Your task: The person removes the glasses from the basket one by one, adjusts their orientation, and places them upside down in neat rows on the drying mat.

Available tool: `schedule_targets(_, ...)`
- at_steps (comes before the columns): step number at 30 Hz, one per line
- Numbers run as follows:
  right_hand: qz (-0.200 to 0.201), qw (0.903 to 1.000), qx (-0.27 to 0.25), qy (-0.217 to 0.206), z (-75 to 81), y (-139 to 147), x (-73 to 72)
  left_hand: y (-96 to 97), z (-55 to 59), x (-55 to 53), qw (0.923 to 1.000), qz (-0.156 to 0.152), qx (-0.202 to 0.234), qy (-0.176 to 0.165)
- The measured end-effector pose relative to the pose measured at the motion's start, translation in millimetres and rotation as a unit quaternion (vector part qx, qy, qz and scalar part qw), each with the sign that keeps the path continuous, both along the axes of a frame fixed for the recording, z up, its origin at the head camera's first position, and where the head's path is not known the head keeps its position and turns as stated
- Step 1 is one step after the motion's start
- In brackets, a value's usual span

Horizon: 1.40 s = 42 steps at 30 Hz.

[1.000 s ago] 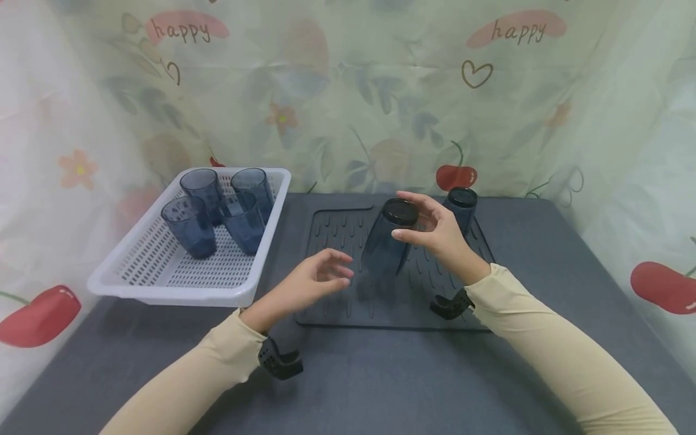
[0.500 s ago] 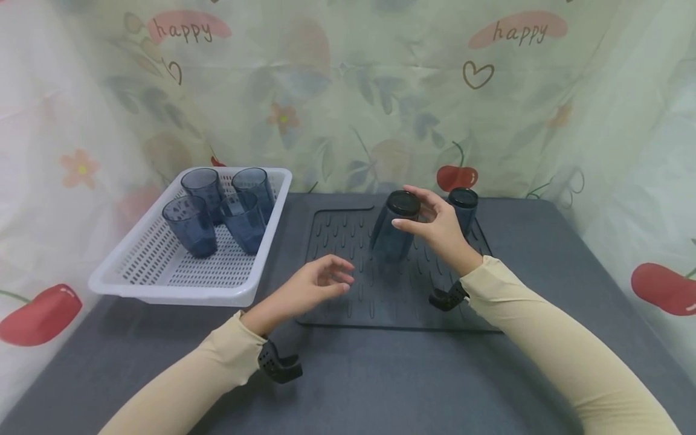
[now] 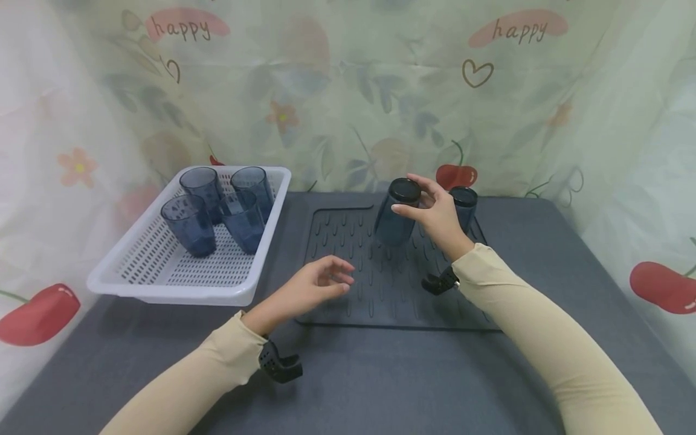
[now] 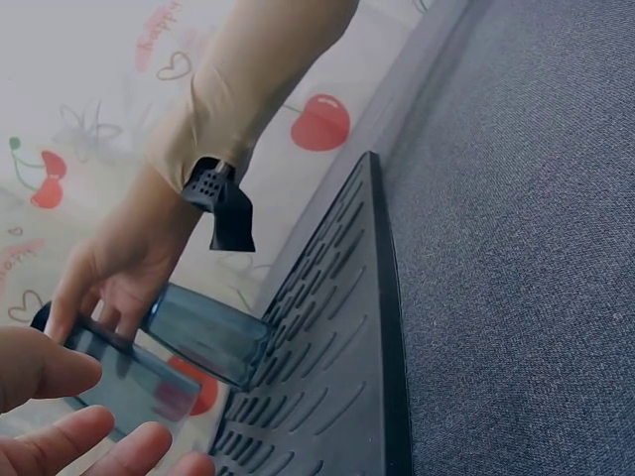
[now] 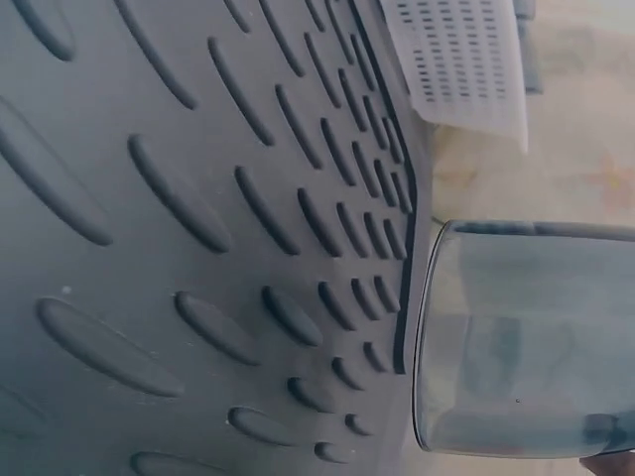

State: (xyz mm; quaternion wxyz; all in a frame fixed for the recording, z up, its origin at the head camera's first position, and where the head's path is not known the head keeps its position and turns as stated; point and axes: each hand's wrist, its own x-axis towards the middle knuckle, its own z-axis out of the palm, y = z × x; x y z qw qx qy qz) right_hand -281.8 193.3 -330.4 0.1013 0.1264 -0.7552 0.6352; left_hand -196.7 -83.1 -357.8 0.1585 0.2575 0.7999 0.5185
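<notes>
My right hand (image 3: 439, 219) holds a smoky blue drinking glass (image 3: 395, 222) upside down, fingers and thumb round its dark base. In the left wrist view the glass (image 4: 149, 392) hangs above the ribbed grey drying mat (image 4: 347, 347). Its rim faces the mat in the right wrist view, with the glass (image 5: 521, 342) at the right. A second upturned glass (image 3: 464, 208) stands on the mat at the back right, partly behind the right hand. Over the mat's left side hovers my left hand (image 3: 312, 285), fingers loosely bent, holding nothing.
To the left, a white slotted plastic basket (image 3: 247, 290) holds several blue glasses (image 3: 190, 232), mouths up and leaning. Grey cloth (image 3: 380, 380) covers the table. A printed curtain (image 3: 326, 121) hangs close behind and on both sides.
My right hand has carried the upturned glass a little farther back over the mat, and its tilt has lessened. The left hand has hardly moved.
</notes>
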Motion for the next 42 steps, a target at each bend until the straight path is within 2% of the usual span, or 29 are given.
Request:
schedule_targets(12,-0.046,0.9986,-0.027,-0.005,-9.2,-2.9,-21.7,1.2,-2.0,-1.9,1.0,-0.002,0.007,-0.001)
schedule_targets(16,-0.058,0.9979,-0.028,-0.011,-13.6,-4.4,-24.9,1.5,-1.7,-1.7,1.0,-0.003,0.008,-0.002)
schedule_targets(23,-0.056,0.998,-0.012,-0.027,-19.9,-6.4,-27.5,1.8,-0.6,-1.1,0.9999,-0.004,0.009,-0.002)
schedule_targets(25,-0.054,0.9978,-0.015,-0.034,-19.8,-7.3,-27.5,2.0,-0.7,-1.3,0.9999,-0.004,0.009,-0.002)
schedule_targets(32,-0.057,0.9974,0.007,-0.044,-1.7,-16.5,-8.4,2.7,-0.8,-1.5,0.9999,-0.003,0.01,0.0)
schedule_targets(42,-0.057,0.9971,-0.009,-0.049,-6.7,-17.7,-12.4,2.0,-0.7,-1.5,0.9999,0.0,0.01,-0.002)
